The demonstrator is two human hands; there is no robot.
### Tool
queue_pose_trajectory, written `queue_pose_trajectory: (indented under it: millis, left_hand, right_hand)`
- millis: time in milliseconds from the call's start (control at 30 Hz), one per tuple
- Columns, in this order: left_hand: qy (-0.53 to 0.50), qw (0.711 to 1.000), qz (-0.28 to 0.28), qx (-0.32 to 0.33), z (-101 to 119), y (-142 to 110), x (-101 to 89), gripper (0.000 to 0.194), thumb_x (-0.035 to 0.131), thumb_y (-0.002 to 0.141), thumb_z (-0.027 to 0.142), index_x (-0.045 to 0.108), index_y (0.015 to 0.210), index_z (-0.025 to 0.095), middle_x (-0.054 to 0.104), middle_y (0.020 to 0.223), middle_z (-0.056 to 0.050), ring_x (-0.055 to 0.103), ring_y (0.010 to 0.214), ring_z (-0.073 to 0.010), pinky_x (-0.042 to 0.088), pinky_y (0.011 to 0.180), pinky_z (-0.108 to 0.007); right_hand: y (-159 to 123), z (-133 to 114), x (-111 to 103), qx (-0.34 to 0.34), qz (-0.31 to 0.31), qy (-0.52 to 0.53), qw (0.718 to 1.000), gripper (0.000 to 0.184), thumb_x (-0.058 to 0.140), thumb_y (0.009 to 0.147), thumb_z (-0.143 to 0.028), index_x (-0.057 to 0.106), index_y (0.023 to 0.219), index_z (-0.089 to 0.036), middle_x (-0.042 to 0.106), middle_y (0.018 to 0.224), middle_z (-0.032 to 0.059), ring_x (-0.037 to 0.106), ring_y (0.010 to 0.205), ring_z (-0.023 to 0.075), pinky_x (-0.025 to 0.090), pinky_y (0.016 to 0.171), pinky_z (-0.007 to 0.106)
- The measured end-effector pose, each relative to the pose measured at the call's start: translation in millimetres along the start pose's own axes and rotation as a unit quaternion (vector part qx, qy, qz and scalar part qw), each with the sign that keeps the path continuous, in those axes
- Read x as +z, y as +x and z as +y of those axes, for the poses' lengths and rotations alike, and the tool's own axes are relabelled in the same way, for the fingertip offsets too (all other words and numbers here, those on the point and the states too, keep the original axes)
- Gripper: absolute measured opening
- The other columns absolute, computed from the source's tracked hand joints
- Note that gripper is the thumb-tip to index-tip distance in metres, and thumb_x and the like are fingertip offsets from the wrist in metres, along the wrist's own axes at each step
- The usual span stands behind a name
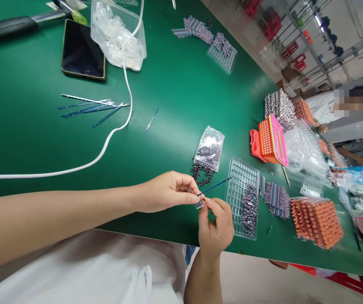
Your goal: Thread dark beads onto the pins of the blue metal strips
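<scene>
My left hand pinches a thin blue strip near the front edge of the green table. My right hand comes up from below and pinches a small part at the strip's near end. Just beyond the hands lie a heap of small dark beads and a clear bag with more of them. A clear plastic tray, partly filled with small dark parts, lies to the right of my hands.
Several blue strips lie at the left with a white cable curving past. A phone and clear container are at the back. A pink-orange basket, stacked orange trays and another person are at the right.
</scene>
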State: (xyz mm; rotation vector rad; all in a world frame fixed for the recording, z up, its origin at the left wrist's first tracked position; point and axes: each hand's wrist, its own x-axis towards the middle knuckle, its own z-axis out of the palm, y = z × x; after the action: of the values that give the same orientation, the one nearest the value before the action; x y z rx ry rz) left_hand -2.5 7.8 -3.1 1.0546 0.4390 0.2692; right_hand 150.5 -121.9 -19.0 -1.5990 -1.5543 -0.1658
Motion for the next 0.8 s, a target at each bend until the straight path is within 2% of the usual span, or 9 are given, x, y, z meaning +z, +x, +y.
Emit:
queue_pose_trajectory:
  millis: [133,200,333,500,667,800]
  left_hand:
    - [0.019,1.0,-0.008,0.021,-0.1,-1.7,0.1,0.018,0.07,0.086,0.032,0.066,0.091,0.016,0.073,0.099,-0.005,0.066,0.095,-0.019,0.05,0.092,-0.036]
    - [0.064,0.997,-0.008,0.032,2.4,-3.3,0.2,0.018,0.067,0.088,0.033,0.066,0.094,0.016,0.073,0.104,-0.007,0.066,0.099,-0.0204,0.05,0.094,-0.038]
    - [0.141,0.989,-0.01,0.037,7.5,-4.9,0.3,0.02,0.064,0.089,0.032,0.069,0.099,0.015,0.074,0.105,-0.008,0.067,0.101,-0.0222,0.05,0.094,-0.038]
    - [0.086,0.996,-0.011,0.029,4.9,-3.0,-0.9,0.021,0.066,0.089,0.033,0.069,0.099,0.015,0.072,0.1,-0.005,0.065,0.096,-0.0185,0.051,0.092,-0.034]
    - [0.062,0.998,-0.013,0.029,3.0,-2.1,-1.4,0.018,0.067,0.088,0.031,0.068,0.097,0.016,0.071,0.098,-0.003,0.064,0.093,-0.0159,0.05,0.09,-0.031]
    - [0.079,0.996,-0.007,0.039,3.2,-2.0,-0.8,0.018,0.067,0.089,0.033,0.068,0.097,0.016,0.072,0.101,-0.005,0.065,0.096,-0.0174,0.05,0.091,-0.032]
  right_hand:
    - [-3.8,-3.7,6.5,0.113,0.014,0.075,0.991,0.018,0.065,0.087,-0.007,0.066,0.099,-0.02,0.065,0.087,0.0026,0.062,0.078,0.0136,0.052,0.061,0.026]
    - [-4.4,-3.3,8.2,0.14,0.017,0.105,0.985,0.015,0.065,0.088,-0.008,0.066,0.097,-0.02,0.064,0.085,0.002,0.062,0.078,0.0137,0.051,0.063,0.026]
    - [-4.9,1.1,8.2,0.123,0.015,0.123,0.985,0.019,0.065,0.087,-0.006,0.066,0.098,-0.022,0.063,0.085,0.0005,0.062,0.079,0.0133,0.052,0.066,0.027]
    - [-6.3,3.4,6.1,0.083,0.002,0.078,0.993,0.024,0.066,0.087,-0.006,0.068,0.104,-0.022,0.067,0.091,0.0024,0.065,0.081,0.0138,0.053,0.067,0.027]
    - [-7.2,1.4,6.0,0.108,0.004,0.067,0.992,0.015,0.065,0.089,-0.01,0.068,0.1,-0.02,0.067,0.087,0.0026,0.066,0.079,0.0143,0.054,0.067,0.028]
    - [-6.7,1.2,6.5,0.102,0.005,0.047,0.994,0.012,0.064,0.09,-0.012,0.068,0.098,-0.02,0.068,0.086,0.0028,0.066,0.078,0.0144,0.054,0.066,0.027]
